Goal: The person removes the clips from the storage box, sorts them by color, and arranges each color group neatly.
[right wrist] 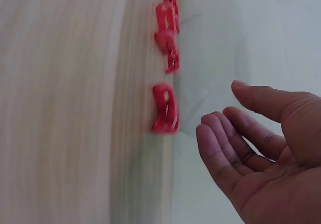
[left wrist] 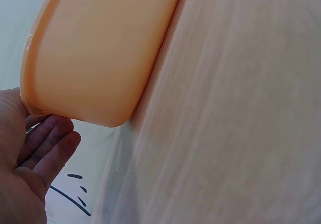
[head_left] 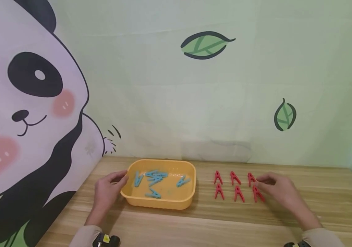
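A yellow plastic basin (head_left: 176,203) stands on the table with several blue clothespins (head_left: 181,181) scattered inside. My left hand (head_left: 107,190) holds the basin's left rim; in the left wrist view its thumb and fingers (left wrist: 55,148) meet the rim's corner. Right of the basin stand several red clothespins (head_left: 238,194) in two rows, legs apart. My right hand (head_left: 279,188) is beside the rightmost red clothespins, fingers loosely bent with nothing between them. The right wrist view shows a gap between its fingertips and the nearest red clothespin (right wrist: 166,108).
The wood-grain table (head_left: 163,226) runs back to a pale green wall cloth (head_left: 151,113) printed with leaves. A large printed panda (head_left: 34,113) covers the left side. Wrist devices (head_left: 106,240) sit at both sleeves.
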`<control>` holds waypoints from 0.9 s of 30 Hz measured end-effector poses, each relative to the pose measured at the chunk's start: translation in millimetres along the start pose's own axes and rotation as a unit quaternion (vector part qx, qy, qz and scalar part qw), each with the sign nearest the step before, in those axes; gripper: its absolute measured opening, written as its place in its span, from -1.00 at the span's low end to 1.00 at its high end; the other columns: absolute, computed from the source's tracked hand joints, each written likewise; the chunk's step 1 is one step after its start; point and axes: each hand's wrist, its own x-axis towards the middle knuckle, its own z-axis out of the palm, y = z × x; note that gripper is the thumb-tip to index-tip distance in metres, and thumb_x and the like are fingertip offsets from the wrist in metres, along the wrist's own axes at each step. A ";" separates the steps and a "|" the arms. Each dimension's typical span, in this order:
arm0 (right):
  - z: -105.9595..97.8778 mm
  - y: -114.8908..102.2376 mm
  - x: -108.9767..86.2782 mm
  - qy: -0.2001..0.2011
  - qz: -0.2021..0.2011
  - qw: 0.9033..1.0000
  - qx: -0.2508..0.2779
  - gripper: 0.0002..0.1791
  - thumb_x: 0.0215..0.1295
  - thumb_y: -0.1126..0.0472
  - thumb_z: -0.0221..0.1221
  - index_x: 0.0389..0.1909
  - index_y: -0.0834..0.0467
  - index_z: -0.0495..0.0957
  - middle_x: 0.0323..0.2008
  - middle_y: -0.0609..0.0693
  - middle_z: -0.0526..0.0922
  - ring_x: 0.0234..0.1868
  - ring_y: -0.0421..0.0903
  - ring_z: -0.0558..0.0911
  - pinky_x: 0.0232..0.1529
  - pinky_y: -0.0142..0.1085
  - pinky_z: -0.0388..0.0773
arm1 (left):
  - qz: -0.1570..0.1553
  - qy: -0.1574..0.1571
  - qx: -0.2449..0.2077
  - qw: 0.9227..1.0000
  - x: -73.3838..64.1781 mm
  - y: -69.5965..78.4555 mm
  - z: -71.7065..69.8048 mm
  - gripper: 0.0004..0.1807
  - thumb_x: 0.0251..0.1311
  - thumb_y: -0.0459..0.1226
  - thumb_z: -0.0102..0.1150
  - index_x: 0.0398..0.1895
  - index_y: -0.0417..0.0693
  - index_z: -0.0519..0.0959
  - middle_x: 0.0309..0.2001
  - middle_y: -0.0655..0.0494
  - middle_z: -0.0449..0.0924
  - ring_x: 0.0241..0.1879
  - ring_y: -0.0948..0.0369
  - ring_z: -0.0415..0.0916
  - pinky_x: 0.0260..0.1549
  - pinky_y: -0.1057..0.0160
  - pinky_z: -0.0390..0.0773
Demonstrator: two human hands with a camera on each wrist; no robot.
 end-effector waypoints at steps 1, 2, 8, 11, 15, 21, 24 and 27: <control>1.7 -5.0 -0.2 0.002 -0.004 1.000 0.006 -0.67 0.46 0.16 0.36 0.04 0.35 0.69 -0.09 0.15 0.77 -0.05 0.11 0.71 -0.06 -0.04 0.71 | 0.000 0.001 -0.001 1.000 0.2 0.0 -0.2 -0.68 0.44 -0.26 0.36 0.16 -0.22 0.73 0.07 -0.14 0.76 0.08 -0.02 0.69 0.10 0.06 0.71; 4.0 -9.6 -0.1 0.005 -0.010 1.000 0.012 -0.67 0.45 0.17 0.37 0.04 0.34 0.69 -0.10 0.14 0.78 -0.05 0.09 0.71 -0.08 -0.10 0.71 | 0.001 0.001 -0.001 1.000 0.3 0.0 -0.4 -0.68 0.44 -0.26 0.36 0.16 -0.22 0.73 0.07 -0.14 0.77 0.08 -0.02 0.69 0.10 0.06 0.71; 20.2 -44.0 2.8 0.000 -0.061 0.996 0.062 -0.68 0.42 0.16 0.41 0.02 0.31 0.71 -0.13 0.06 0.80 -0.10 0.00 0.74 -0.17 -0.32 0.68 | 0.006 0.004 -0.005 1.000 1.2 -1.3 -0.5 -0.69 0.43 -0.29 0.37 0.15 -0.24 0.74 0.05 -0.14 0.77 0.06 -0.02 0.70 0.08 0.10 0.72; 30.1 -65.0 5.5 -0.012 -0.092 0.992 0.088 -0.72 0.42 0.19 0.41 0.00 0.29 0.71 -0.13 0.05 0.80 -0.11 -0.02 0.74 -0.17 -0.30 0.69 | 0.005 0.003 -0.008 1.000 1.7 -1.6 -0.1 -0.69 0.42 -0.29 0.38 0.14 -0.24 0.74 0.04 -0.13 0.77 0.05 -0.01 0.70 0.08 0.10 0.72; 43.4 -93.5 9.3 -0.030 -0.116 0.987 0.106 -0.75 0.42 0.19 0.40 0.00 0.25 0.72 -0.12 0.02 0.79 -0.10 -0.03 0.74 -0.10 -0.21 0.72 | 0.005 0.001 -0.009 1.000 2.2 -1.3 0.7 -0.69 0.42 -0.29 0.38 0.15 -0.23 0.74 0.05 -0.14 0.77 0.07 -0.02 0.70 0.10 0.08 0.71; 69.7 -127.9 19.5 -0.060 -0.155 0.978 0.124 -0.80 0.42 0.22 0.40 -0.03 0.21 0.72 -0.13 -0.03 0.78 -0.08 -0.04 0.74 -0.04 -0.15 0.75 | 0.003 -0.001 -0.011 1.000 2.5 -1.0 0.6 -0.68 0.42 -0.30 0.37 0.16 -0.24 0.73 0.06 -0.15 0.77 0.09 -0.03 0.69 0.11 0.07 0.70; 84.9 -141.8 24.0 -0.079 -0.173 0.972 0.136 -0.81 0.42 0.23 0.40 -0.04 0.21 0.72 -0.14 -0.04 0.77 -0.08 -0.05 0.73 -0.02 -0.16 0.74 | 0.004 0.001 -0.012 1.000 2.6 -1.4 0.3 -0.69 0.42 -0.30 0.37 0.15 -0.24 0.73 0.05 -0.15 0.77 0.08 -0.03 0.70 0.11 0.08 0.70; 98.9 -153.3 27.3 -0.096 -0.181 0.968 0.147 -0.81 0.41 0.22 0.41 -0.04 0.20 0.72 -0.15 -0.06 0.76 -0.09 -0.07 0.72 -0.03 -0.19 0.74 | 0.003 -0.001 -0.012 1.000 2.7 -1.2 -0.4 -0.69 0.42 -0.30 0.37 0.15 -0.24 0.73 0.06 -0.15 0.77 0.09 -0.04 0.70 0.11 0.07 0.70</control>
